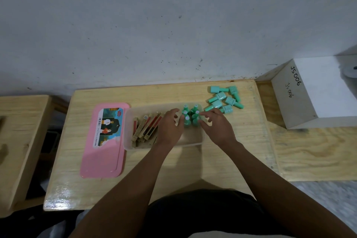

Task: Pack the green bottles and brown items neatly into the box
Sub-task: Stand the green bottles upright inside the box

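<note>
- Head view is looking down on a pale wooden surface (193,160), where a translucent rectangular plastic box (164,144) is sitting near the middle; every place below is given relative to this box.
- Inside its left half, slim brown card-wrapped items (144,127) are already lying packed side by side.
- Inside its far right corner, about six small mint-green bottles (190,115) are standing upright in two close rows.
- Left hand (170,127) is reaching into the box, fingers loosely curled and pressing against the left side of the standing bottles; it is not clearly gripping any one.
- Right hand (216,125) is doing the same from the right, fingertips touching the cluster; whether it is pinching a bottle I cannot tell.
- Judging by this, both hands are squaring the group up.
- Beyond the box's far right corner, about seven more loose green bottles (225,98) are lying on the surface, waiting to be packed.
- Just left of the box, its flat pink plastic lid (102,160) is lying off.
- Roughly half of the bottle packing looks done.
</note>
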Available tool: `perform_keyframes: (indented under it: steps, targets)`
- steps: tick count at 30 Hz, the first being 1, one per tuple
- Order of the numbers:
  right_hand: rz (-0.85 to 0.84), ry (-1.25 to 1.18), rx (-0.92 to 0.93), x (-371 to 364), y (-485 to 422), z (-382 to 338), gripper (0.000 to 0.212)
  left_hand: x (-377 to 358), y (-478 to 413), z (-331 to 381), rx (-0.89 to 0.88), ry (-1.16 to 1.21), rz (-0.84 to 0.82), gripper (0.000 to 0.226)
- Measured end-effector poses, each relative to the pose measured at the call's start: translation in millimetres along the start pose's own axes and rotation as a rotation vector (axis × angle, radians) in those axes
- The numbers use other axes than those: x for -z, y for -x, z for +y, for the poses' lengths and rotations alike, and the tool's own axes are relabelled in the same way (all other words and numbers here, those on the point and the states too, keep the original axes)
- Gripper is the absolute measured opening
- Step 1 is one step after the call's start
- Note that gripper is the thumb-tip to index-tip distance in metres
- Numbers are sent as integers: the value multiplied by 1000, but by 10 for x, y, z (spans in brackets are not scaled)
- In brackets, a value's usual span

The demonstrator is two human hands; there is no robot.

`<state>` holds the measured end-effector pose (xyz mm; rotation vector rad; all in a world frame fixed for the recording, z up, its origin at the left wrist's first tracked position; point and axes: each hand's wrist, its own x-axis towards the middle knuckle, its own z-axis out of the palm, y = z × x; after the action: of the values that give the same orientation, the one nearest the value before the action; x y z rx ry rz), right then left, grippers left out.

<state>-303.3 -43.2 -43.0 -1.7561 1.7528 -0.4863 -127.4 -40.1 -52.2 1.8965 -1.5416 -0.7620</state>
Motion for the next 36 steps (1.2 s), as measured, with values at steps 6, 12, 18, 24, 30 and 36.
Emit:
perform_keyframes:
  steps: [6,12,18,24,30,36]
  targets:
    - [-45,-179,5,7,-6,44,29,17,-119,10,-45,10,-99,23]
    - [-61,-228,-24,5,0,54,27,5,-136,55,-15,42,-112,19]
    - [-48,-190,-17,160,3,145,27,15,-124,64,21,66,-133,18]
    - [57,-20,-135,466,-87,616,23,166,-182,158,-106,-27,-69,17]
    - [-20,348,-130,600,-304,758,38,-18,-337,570,-524,-300,-2,15]
    - [-115,508,61,432,-494,736,46,-425,-593,920,-525,-733,-320,30]
